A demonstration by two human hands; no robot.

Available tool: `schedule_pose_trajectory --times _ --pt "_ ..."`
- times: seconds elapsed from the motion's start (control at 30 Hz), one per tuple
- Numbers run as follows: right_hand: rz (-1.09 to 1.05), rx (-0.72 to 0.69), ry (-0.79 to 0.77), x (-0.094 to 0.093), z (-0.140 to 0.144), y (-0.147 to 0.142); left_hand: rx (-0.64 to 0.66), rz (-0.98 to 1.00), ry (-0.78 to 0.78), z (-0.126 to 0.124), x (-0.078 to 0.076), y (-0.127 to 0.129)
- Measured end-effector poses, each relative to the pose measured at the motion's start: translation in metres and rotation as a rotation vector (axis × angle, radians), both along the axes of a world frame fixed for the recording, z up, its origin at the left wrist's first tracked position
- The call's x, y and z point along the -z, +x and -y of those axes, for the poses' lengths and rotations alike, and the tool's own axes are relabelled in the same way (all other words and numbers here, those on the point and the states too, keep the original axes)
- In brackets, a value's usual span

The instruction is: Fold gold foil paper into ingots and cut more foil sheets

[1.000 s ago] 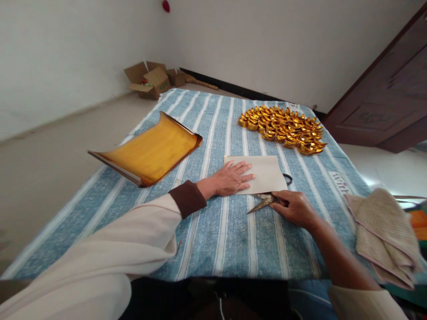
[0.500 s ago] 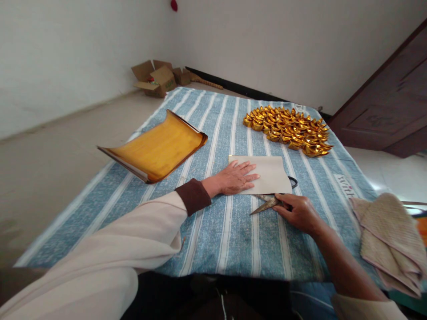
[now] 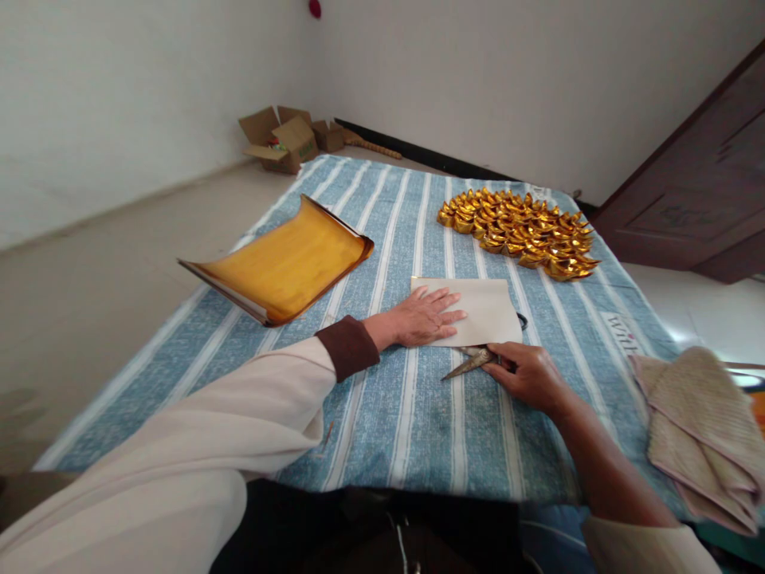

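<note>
My left hand [image 3: 421, 318] lies flat, fingers spread, on the left part of a pale folded sheet of paper [image 3: 485, 310] on the blue striped cloth [image 3: 382, 399]. Just below the sheet's near edge my right hand [image 3: 526, 373] is closed around the handles of old metal scissors [image 3: 469, 362], whose blades point left and look nearly closed. One dark handle loop shows beyond the sheet's right edge. A curled stack of gold foil paper [image 3: 280, 265] lies to the left. A pile of folded gold paper ingots [image 3: 521, 231] sits at the far right of the cloth.
A folded beige towel [image 3: 702, 430] lies at the right edge. Open cardboard boxes [image 3: 285, 140] and a stick stand on the floor by the far wall. A dark wooden door [image 3: 693, 191] is at the right. A red spot marks the wall.
The view shifted slightly. Both hands stay almost still; the right hand with the scissors has edged a little closer to the sheet's near edge.
</note>
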State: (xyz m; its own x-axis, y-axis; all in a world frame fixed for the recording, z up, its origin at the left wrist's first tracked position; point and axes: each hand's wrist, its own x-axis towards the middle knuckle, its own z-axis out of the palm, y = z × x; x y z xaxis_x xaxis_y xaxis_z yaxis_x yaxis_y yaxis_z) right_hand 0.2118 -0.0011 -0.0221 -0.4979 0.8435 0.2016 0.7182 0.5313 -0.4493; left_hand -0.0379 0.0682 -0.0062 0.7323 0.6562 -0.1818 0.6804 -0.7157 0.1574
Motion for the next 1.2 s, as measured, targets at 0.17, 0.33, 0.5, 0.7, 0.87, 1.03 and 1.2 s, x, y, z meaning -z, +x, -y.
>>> schedule_pose_trajectory --times 0.17,0.33,0.5,0.7,0.87,1.03,1.2 --pt "-0.007 0.007 0.022 0.003 0.004 0.006 0.000 -0.007 -0.005 0.000 -0.001 0.000" --pt "-0.005 0.012 0.032 0.004 0.004 0.008 0.001 0.011 -0.006 0.000 0.000 0.001" --pt "0.013 -0.006 0.008 0.002 0.000 0.003 -0.007 0.032 -0.009 -0.001 0.002 0.001" --pt "0.023 -0.029 0.005 0.001 -0.002 -0.002 -0.008 0.020 -0.015 0.000 0.000 0.001" --pt "0.008 -0.021 0.016 0.004 0.004 0.003 -0.011 0.007 -0.029 0.001 -0.004 0.003" --pt "0.000 -0.009 0.024 0.003 0.003 0.001 -0.012 -0.028 -0.041 0.003 -0.008 0.003" --pt "0.017 -0.041 0.008 -0.002 -0.002 -0.010 -0.017 -0.006 -0.043 0.002 -0.007 0.004"
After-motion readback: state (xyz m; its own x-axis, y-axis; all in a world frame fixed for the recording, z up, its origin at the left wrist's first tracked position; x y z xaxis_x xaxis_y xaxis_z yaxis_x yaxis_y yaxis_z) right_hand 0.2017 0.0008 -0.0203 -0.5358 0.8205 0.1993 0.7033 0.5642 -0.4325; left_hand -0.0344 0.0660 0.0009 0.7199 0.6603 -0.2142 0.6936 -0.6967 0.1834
